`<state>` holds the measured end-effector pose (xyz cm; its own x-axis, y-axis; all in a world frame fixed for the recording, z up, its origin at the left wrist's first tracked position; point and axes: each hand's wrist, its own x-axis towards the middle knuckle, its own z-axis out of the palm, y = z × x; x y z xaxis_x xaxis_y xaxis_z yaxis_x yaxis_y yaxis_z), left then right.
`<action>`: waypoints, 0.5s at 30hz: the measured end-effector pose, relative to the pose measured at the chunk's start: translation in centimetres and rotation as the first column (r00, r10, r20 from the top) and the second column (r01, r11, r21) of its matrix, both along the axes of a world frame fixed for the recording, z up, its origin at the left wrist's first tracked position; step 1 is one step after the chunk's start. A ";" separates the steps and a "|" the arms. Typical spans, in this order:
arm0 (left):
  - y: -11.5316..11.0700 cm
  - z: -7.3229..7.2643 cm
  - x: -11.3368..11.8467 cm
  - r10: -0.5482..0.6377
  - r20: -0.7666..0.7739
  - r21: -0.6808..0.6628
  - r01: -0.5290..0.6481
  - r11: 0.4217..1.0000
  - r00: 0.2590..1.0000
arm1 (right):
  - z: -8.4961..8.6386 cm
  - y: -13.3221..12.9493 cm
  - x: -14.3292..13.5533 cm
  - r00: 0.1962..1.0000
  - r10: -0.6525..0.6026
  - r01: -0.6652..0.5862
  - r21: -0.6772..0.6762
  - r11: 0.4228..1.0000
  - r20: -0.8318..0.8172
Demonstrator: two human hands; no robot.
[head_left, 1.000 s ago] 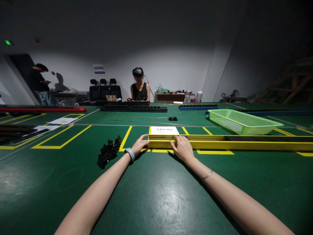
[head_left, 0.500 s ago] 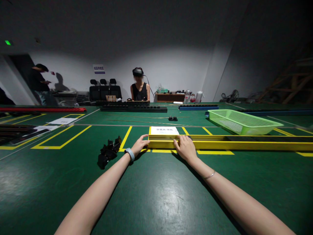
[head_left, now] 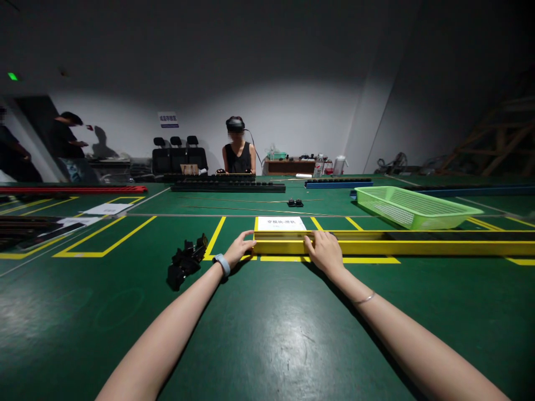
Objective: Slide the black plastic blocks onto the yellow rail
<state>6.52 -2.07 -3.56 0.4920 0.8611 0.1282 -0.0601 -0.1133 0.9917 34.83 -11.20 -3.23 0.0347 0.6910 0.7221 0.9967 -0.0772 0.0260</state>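
A long yellow rail [head_left: 401,248] with an open channel lies across the green table and runs out of view on the right. My left hand [head_left: 239,249] grips its left end, the thumb at the front and the fingers behind. Farther along, my right hand [head_left: 326,253] rests over the rail, thumb against the front wall and fingers bent into the channel. Whatever those fingertips hold inside is hidden. A clump of black parts [head_left: 186,260] lies on the table left of my left hand. Behind the rail lies a white sheet with printed characters [head_left: 281,223].
A light green basket [head_left: 418,209] stands behind the rail at right. Thin rods [head_left: 251,199] and small black parts [head_left: 295,203] lie farther back. Black rails [head_left: 228,187], a blue rail [head_left: 338,184] and a red rail [head_left: 75,189] line the far side. A person in a headset [head_left: 239,156] is opposite.
My right hand has slid a little to the right along the yellow rail. My left hand and the rail stay in place. At far left, another person has come further into view.
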 end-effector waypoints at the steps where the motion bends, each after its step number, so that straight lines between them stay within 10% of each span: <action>1: 0.0 0.1 0.0 0.001 0.000 -0.003 -0.001 1.000 1.000 | 0.0 0.0 0.2 1.000 -0.003 0.003 0.003 1.000 0.000; 15: 0.5 -0.7 -0.1 -0.001 -0.009 -0.035 0.000 0.999 1.000 | -0.3 -0.7 2.8 0.987 0.109 -0.102 -0.070 0.992 0.116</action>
<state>6.46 -1.53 -4.27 0.4934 0.8648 0.0933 -0.0514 -0.0781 0.9956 37.67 -11.86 -3.56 -0.1249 0.7309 0.6710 0.9885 0.0340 0.1471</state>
